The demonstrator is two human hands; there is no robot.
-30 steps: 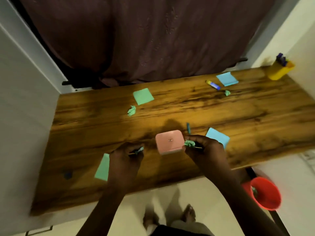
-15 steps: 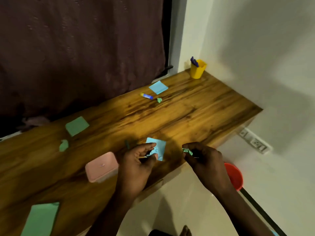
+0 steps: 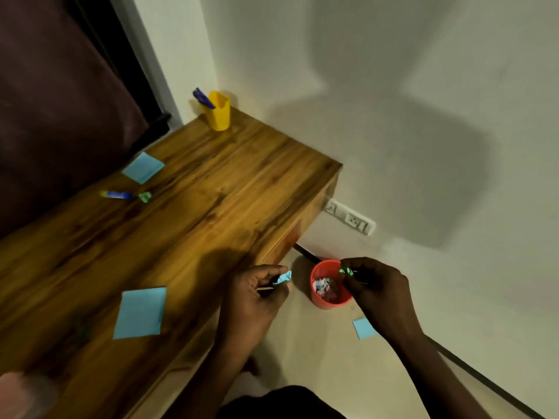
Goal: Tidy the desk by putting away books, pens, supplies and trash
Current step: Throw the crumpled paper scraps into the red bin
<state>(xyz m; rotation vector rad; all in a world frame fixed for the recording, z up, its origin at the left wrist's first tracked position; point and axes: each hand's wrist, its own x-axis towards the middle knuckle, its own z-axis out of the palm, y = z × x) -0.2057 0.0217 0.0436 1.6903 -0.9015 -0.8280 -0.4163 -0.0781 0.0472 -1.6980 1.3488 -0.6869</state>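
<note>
Head view showed the right hand pinching a green crumpled scrap above the far rim of the red bin on the floor, off the desk's right end. The left hand pinched a blue scrap and a thin stick just off the desk's front edge, short of the bin. Released there, that scrap would likely land on the floor.
</note>
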